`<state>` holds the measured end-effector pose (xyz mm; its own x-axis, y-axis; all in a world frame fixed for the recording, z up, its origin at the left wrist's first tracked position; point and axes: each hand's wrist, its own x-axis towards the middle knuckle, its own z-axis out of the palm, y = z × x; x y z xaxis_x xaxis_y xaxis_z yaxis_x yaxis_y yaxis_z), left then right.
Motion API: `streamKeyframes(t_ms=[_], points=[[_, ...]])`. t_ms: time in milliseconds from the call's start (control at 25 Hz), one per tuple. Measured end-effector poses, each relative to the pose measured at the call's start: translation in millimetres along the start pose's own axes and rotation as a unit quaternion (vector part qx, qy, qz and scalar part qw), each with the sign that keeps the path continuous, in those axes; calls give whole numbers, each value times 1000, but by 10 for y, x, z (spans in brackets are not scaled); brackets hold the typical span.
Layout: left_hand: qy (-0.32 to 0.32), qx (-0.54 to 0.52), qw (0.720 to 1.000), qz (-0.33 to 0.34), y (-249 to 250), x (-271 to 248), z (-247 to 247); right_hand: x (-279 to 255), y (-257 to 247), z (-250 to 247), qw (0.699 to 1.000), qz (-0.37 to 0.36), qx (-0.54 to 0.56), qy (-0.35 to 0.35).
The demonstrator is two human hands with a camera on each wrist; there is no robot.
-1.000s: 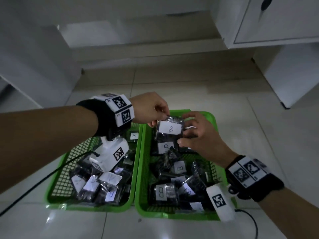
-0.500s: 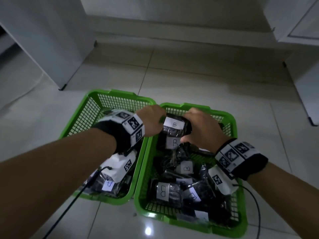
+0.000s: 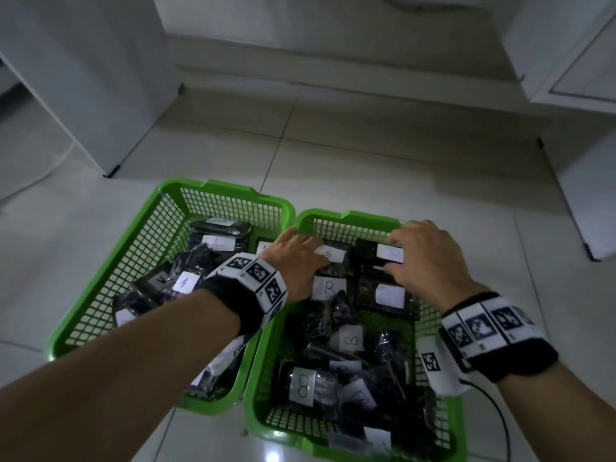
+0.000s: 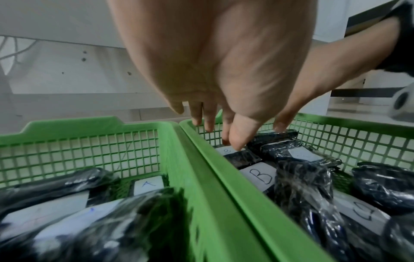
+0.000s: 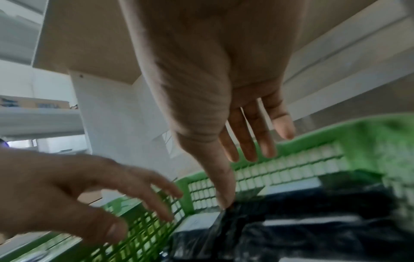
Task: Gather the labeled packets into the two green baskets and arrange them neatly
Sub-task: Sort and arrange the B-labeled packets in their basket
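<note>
Left hand (image 3: pixel 298 258) and right hand (image 3: pixel 425 258), fingers extended, pressing B-labelled packets (image 3: pixel 328 288) flat in right green basket (image 3: pixel 350 216).

Home-like room: tiled floor (image 3: pixel 333 155), white cabinets (image 3: pixel 573 55).

Head view: my widest look, from above and behind the forearms, facing forward and down at the tiled floor; both baskets fit whole, the left basket (image 3: pixel 140 261) beside the right basket (image 3: pixel 353 225).
Left wrist view: I sit low and very near, looking along the left hand (image 4: pixel 215 70) over the two touching rims.
Right wrist view: I sit equally near, tilted, looking along the right hand (image 5: pixel 212 79); blurred.
Shared: all three take in the right basket's far end and both hands.
</note>
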<state>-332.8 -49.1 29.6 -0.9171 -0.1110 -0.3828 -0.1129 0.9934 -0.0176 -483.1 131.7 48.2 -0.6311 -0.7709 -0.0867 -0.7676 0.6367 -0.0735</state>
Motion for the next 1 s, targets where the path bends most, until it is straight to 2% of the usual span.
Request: streamKeyframes(t_ms=[80,160,240,400,480,560,600,640,800,880,1000], points=[[-48,21,999,-11,61,75,74,-78,223,64,999,-7,-8,-34],[-41,28,999,-9,108,98,145,-152,344,138,997,-27,27,-73],[-23,26,999,-12,129,92,146,-198,422,176,995,-37,57,-71],[-38,36,998,-31,185,57,180,-298,443,170,992,-38,92,-80],[-38,43,998,-34,224,32,126,-387,341,99,989,-45,130,-53],[37,12,999,-14,275,-16,58,-493,160,41,979,-40,199,-1],[73,-18,997,-2,315,-58,36,-524,50,25,970,-33,239,5],[79,-51,996,4,363,-105,34,-517,-46,44,962,-23,271,-13],[23,-143,989,-34,569,-173,172,-385,-253,280,952,5,271,-144],[2,-206,977,-61,571,-145,172,-355,-290,358,938,19,306,-163],[-14,-257,964,-62,530,-98,108,-354,-319,393,925,10,337,-172]])
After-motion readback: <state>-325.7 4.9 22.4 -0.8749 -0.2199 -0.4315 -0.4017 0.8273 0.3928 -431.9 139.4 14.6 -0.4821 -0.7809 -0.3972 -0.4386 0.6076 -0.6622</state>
